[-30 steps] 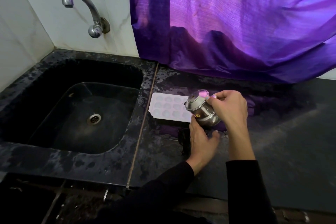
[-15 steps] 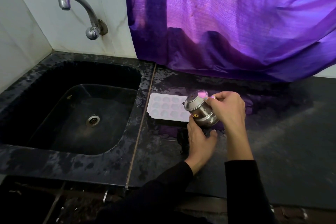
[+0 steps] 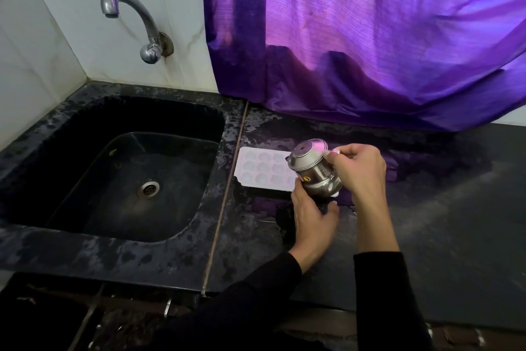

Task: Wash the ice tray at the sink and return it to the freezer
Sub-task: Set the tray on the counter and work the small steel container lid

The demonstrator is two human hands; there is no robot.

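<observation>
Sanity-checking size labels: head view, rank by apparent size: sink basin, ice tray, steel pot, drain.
1. sink basin
2. ice tray, partly hidden behind the pot
3. steel pot, nearer the camera, so close to the tray
4. drain

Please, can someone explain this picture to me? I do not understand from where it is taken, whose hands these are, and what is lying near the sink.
No machine is here: a person wears a camera on the head, so the picture looks forward and down at the person's own two hands in dark sleeves. On the left is a black sink with a metal tap on the tiled wall; no water runs. Right of the sink, on the dark counter, lies a white ice tray, flat, not yet in the sink. Both hands hold a small steel pot, tilted, above the tray's right end. The right hand grips its upper side; the left hand is beneath it. A purple curtain hangs behind. Something dark lies under the left hand; I cannot tell what.
</observation>
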